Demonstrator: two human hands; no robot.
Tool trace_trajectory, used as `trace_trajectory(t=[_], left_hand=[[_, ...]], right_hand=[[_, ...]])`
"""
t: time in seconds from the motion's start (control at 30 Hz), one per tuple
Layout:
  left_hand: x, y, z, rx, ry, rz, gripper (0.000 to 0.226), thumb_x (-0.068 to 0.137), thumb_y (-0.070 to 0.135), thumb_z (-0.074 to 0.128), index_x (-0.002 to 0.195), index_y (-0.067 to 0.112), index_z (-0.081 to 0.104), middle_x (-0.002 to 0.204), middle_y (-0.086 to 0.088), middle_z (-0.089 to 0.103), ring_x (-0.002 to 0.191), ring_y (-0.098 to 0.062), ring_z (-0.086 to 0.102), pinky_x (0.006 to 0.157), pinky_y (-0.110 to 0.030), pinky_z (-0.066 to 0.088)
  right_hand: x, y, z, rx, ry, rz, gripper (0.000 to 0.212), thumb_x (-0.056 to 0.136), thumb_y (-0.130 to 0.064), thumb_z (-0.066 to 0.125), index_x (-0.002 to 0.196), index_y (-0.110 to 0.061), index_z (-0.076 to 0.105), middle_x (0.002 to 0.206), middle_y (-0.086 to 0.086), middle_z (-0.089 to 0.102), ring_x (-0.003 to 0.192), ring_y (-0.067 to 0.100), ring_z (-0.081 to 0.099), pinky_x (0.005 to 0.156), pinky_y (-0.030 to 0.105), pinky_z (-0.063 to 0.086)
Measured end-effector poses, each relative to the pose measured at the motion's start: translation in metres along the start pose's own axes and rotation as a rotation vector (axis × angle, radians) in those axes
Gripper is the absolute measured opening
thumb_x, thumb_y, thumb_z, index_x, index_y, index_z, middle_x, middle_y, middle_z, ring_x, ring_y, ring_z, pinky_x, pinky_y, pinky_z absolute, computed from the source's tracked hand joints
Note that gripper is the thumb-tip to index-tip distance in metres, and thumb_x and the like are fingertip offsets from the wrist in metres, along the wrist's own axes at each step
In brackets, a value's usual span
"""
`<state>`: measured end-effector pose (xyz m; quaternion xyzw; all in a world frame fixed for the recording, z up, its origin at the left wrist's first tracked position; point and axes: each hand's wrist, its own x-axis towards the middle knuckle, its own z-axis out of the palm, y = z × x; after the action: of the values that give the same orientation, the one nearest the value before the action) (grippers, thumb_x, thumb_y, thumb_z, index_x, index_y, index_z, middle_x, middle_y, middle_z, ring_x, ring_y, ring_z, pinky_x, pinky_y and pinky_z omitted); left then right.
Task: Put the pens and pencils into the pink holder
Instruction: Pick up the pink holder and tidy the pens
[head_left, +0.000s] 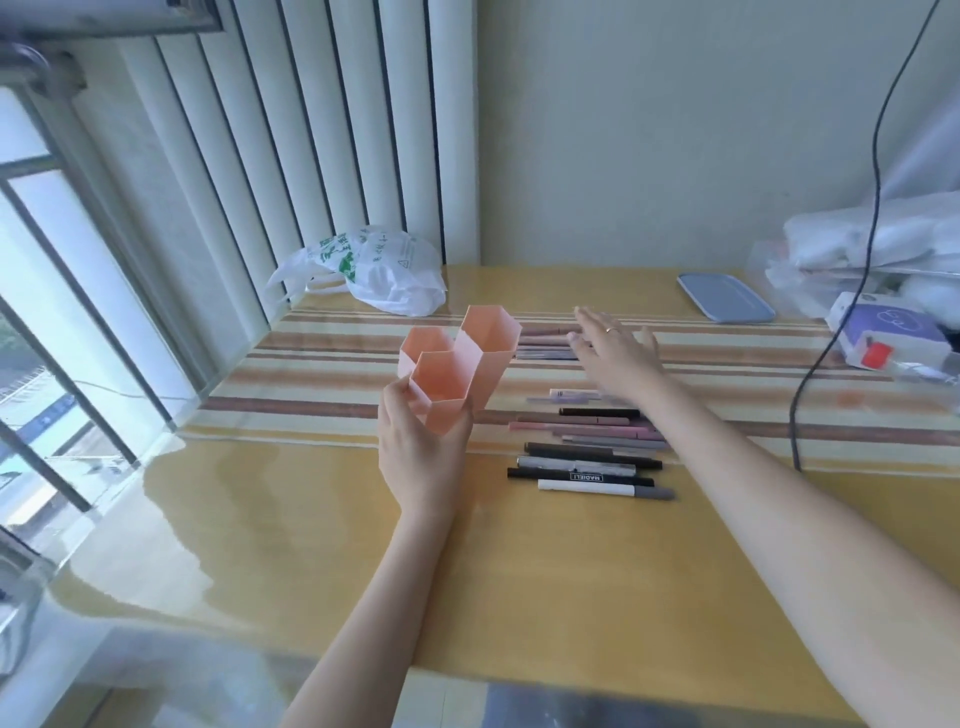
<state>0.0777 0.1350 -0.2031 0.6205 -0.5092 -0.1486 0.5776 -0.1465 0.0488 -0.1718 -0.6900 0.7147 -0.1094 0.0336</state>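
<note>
Left hand grips pink holder; far pens partly hidden.

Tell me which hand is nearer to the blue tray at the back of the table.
Right. The right hand is stretched out open over the far pens, to the left of the blue tray. The left hand is farther left and nearer the person, gripping the pink holder.
</note>
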Motion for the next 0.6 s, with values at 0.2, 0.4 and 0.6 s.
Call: trace_trajectory(t=[0.2,0.4,0.6], left_hand=[[0.031,-0.008,0.027,0.033,0.045,-0.016,0.048,0.072,0.029,0.074,0.108,0.014,0.046,0.095,0.007,0.048,0.092,-0.015,0.049,0.069,-0.029,0.034],[0.066,-0.013,0.059,0.028,0.081,-0.019,0.051,0.072,0.028,0.075,0.112,0.015,0.046,0.097,0.007,0.047,0.094,-0.015,0.047,0.069,-0.028,0.031],[0.076,-0.021,0.070,0.059,0.086,-0.035,0.052,0.070,0.028,0.075,0.111,0.021,0.045,0.102,0.008,0.050,0.098,-0.011,0.045,0.072,-0.030,0.032]], right_hand=[[0.099,0.006,0.012,-0.037,-0.131,0.021,0.056,0.101,-0.047,0.016,0.152,-0.026,0.010,0.161,-0.008,0.006,0.149,0.017,0.004,0.115,0.059,0.002],[0.180,-0.021,0.036,-0.067,-0.154,-0.039,0.059,0.098,-0.054,0.019,0.152,-0.032,0.009,0.161,-0.009,0.005,0.149,0.017,0.003,0.113,0.061,0.001],[0.208,-0.022,0.073,-0.075,-0.200,-0.052,0.055,0.096,-0.055,0.015,0.149,-0.040,0.013,0.161,-0.010,0.007,0.148,0.014,0.004,0.115,0.058,-0.003]])
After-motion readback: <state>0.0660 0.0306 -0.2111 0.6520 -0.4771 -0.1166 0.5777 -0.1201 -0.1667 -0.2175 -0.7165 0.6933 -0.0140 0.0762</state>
